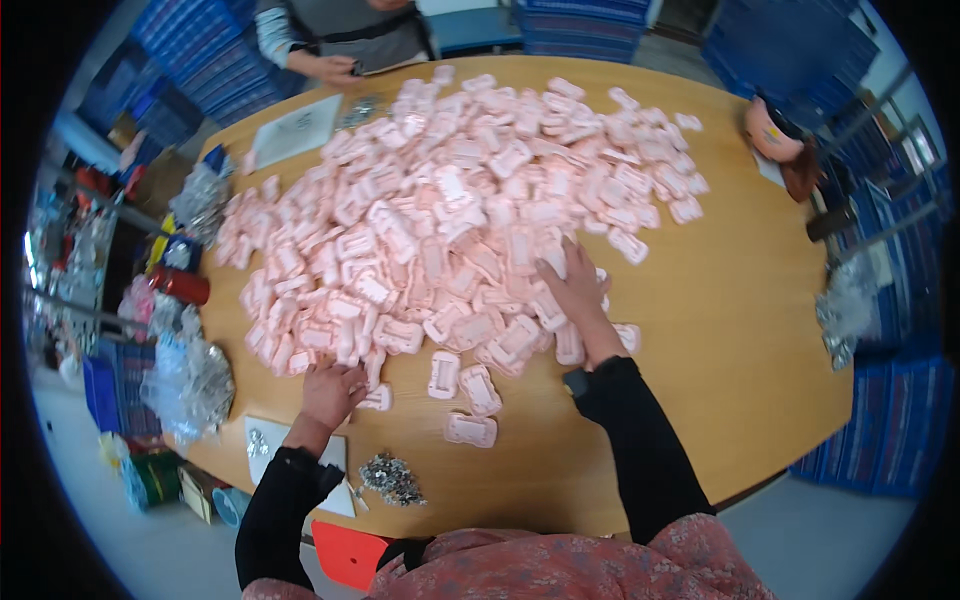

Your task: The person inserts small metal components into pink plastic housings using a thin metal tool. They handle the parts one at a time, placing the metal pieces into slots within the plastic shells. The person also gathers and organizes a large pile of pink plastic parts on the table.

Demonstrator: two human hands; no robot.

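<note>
A broad heap of pale pink plastic casings [400, 230] covers the middle of the table. My right hand [582, 290] rests on the heap's right side, thumb and fingers spread apart over the casings. At the front left edge of the heap is my left hand [333, 393], fingers loosely apart and touching casings there. A single pink casing [376, 398] lies just beside its fingertips. Between my hands, a few casings [470, 429] lie apart from the heap, near me. Parts of both hands' fingertips are hidden among the pieces.
A small pile of metal parts [391, 479] lies near me, beside a white board [340, 460]. Another white board [296, 131] lies at the far left, where a co-worker's hand [335, 69] shows. Plastic bags [195, 385] crowd the left edge. A pink helmet-like object [772, 130] stands far right.
</note>
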